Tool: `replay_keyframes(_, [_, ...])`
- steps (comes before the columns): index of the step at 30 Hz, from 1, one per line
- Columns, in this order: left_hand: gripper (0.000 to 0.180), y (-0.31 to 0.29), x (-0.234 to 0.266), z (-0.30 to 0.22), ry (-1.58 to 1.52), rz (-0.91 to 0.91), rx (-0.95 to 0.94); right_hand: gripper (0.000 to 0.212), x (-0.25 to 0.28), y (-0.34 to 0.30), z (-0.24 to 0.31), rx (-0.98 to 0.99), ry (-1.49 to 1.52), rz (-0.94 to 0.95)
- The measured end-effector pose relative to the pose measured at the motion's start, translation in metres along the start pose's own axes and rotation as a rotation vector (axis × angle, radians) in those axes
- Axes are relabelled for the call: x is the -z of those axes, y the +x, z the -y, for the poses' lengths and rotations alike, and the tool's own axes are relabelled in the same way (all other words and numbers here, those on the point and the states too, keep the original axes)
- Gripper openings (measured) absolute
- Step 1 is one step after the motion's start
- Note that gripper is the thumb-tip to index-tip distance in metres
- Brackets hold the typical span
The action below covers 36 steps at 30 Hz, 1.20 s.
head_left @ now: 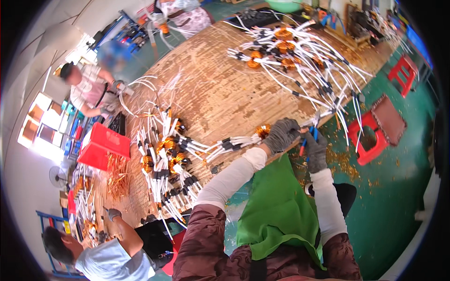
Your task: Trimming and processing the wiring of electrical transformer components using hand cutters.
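My left hand, in a grey knit glove, curls over the table's front edge. It is closed on a ring coil wound with copper wire, part of which shows beside the thumb side. White leads with black sleeves trail from that coil to the left. Just to its right, my right hand, gloved too, grips pliers with blue and red handles. Their metal jaws point away from me, near the left fingertips. What lies between the jaws is too small to make out.
The worn wooden table bears a coil pile at the far right and another coil heap at left. A red bin stands beyond that. Red stools are at right. Two people work at left. Copper scraps litter the floor.
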<state>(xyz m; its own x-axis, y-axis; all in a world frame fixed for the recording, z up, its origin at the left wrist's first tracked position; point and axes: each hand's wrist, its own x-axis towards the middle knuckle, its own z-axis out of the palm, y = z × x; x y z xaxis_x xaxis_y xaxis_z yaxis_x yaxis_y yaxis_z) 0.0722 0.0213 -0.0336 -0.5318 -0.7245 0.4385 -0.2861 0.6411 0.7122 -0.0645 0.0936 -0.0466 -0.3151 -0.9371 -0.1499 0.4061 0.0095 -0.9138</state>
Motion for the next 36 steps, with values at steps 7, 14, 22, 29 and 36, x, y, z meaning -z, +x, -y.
replay_keyframes(7, [0.013,0.0,-0.001,0.011,0.094,-0.012,-0.074,0.019,0.004,0.004,0.0,0.033,-0.056,0.015])
replay_keyframes(14, [0.101,0.007,0.033,-0.039,0.604,0.403,0.223,0.013,0.115,-0.025,-0.013,-0.049,-0.17,-0.082])
replay_keyframes(22, [0.07,-0.008,-0.004,-0.026,0.997,0.451,0.319,0.012,0.228,-0.088,-0.142,-0.324,-0.029,-0.229])
replay_keyframes(29, [0.051,0.005,-0.005,-0.017,0.882,0.342,0.399,0.009,0.25,-0.094,-0.171,-0.334,-0.083,-0.236])
replay_keyframes(36, [0.048,0.029,0.002,-0.014,0.84,0.622,0.381,0.009,0.245,-0.094,-0.176,-0.315,-0.205,-0.273])
